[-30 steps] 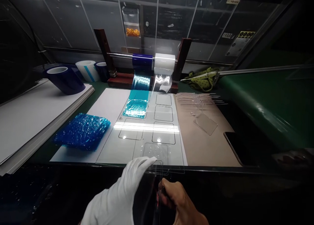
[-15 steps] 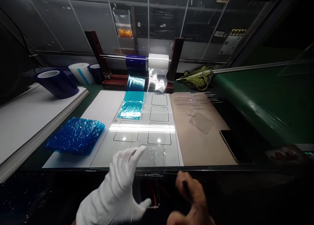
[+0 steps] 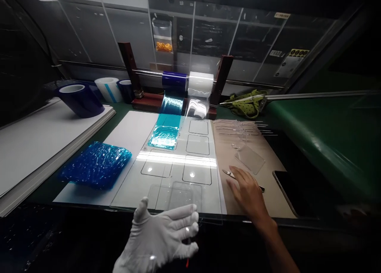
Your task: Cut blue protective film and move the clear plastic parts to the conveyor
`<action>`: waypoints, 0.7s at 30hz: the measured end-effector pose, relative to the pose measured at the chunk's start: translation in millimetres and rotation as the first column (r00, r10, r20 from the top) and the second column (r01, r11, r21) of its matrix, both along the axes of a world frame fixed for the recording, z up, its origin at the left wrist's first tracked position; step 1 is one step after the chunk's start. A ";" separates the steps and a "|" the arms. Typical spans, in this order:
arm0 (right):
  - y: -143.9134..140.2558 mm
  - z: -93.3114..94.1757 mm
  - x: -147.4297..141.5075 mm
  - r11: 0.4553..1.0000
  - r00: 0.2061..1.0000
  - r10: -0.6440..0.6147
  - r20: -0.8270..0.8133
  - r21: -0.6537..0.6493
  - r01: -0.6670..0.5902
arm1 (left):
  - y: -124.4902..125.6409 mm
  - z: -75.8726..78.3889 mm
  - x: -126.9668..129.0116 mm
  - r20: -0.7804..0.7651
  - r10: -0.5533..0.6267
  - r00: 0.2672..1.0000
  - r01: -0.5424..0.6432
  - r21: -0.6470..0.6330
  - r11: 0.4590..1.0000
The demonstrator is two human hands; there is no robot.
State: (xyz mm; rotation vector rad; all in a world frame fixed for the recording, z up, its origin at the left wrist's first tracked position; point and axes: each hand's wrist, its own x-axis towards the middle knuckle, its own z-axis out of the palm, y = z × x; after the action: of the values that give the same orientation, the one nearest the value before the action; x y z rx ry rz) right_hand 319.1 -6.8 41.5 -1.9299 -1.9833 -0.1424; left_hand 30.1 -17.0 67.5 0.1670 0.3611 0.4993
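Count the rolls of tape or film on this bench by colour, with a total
Dark blue rolls: 3, one on the white boards, one behind it, one on the bar
White rolls: 2, one with a blue stripe, one on the bar
Total: 5
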 end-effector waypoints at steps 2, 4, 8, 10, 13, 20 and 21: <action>-11.9 24.7 -26.3 0.986 0.981 0.168 -0.092 0.024 -0.167 | 0.9 -2.0 7.2 0.160 0.045 0.986 -0.017 -0.170 0.985; -21.2 44.9 -53.8 0.931 0.923 0.363 -0.129 0.010 -0.365 | 2.5 -6.6 12.2 0.224 0.062 0.973 -0.015 -0.206 0.978; -21.7 57.0 -92.3 0.823 0.823 0.554 -0.122 -0.070 -0.564 | 9.8 -11.8 20.2 0.257 0.033 0.966 -0.002 -0.118 0.993; -16.5 54.6 -98.8 0.812 0.817 0.563 -0.124 -0.100 -0.575 | 15.8 -8.8 24.7 0.263 0.003 0.965 0.011 -0.051 0.999; -7.8 52.3 -96.5 0.824 0.827 0.548 -0.121 -0.092 -0.559 | 25.7 -0.5 30.0 0.255 -0.032 0.966 0.019 0.054 0.998; 36.4 46.2 -69.9 0.912 0.912 0.410 0.012 -0.027 -0.409 | 26.9 -11.1 10.2 0.127 -0.024 0.992 0.021 0.028 0.999; 45.4 42.1 -66.7 0.918 0.918 0.396 0.035 -0.035 -0.394 | 23.9 -15.9 4.7 0.121 -0.057 0.991 0.054 0.027 0.998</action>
State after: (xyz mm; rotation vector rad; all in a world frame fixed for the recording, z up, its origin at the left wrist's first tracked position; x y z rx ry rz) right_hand 252.4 38.6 83.7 -1.5083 -2.3664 -0.0474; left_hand 34.8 6.8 51.6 0.1685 0.2305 0.4564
